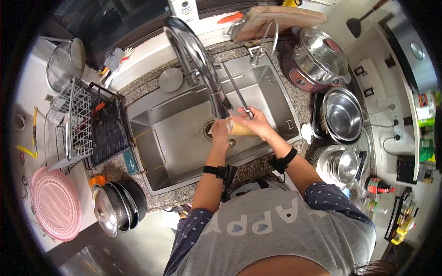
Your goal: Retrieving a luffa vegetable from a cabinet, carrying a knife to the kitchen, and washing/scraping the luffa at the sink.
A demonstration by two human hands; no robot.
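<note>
Both hands are over the stainless-steel sink, just below the spout of the chrome faucet. Between them lies a yellowish, elongated thing, partly covered by the fingers; its kind is not clear. My left hand is closed round its near-spout end, with something whitish or wet at the fingertips. My right hand lies over its other end, fingers bent, beside the tip of a slim metal rod that slants over the sink. Whether the right hand grips the rod or the yellowish thing cannot be told.
A wire dish rack and pink colander stand left. Lidded pots sit at the front left. Right of the sink are a steel steamer pot, nested steel bowls and stacked dishes. Wooden cutting boards lean behind.
</note>
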